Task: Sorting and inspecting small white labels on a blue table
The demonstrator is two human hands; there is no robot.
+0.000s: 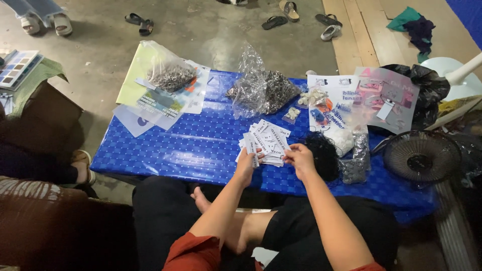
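Your left hand [247, 161] pinches one white card [252, 152] above the card pile [266, 139] on the blue table [191, 145] — your right hand [300, 156], fingers curled together, touches the pile's near edge.

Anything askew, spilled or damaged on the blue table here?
Nothing spilled or damaged. The white tags lie fanned unevenly rather than stacked, under the left hand and right hand. The clear bags of small metal parts sit open but contained.

Two hands, left hand [247, 161] and right hand [299, 155], are working one stack of white cards [266, 140]; two clear bags [168, 70] [261, 90] are sitting at eleven and twelve o'clock; one fan [420, 158] is lying at three o'clock.
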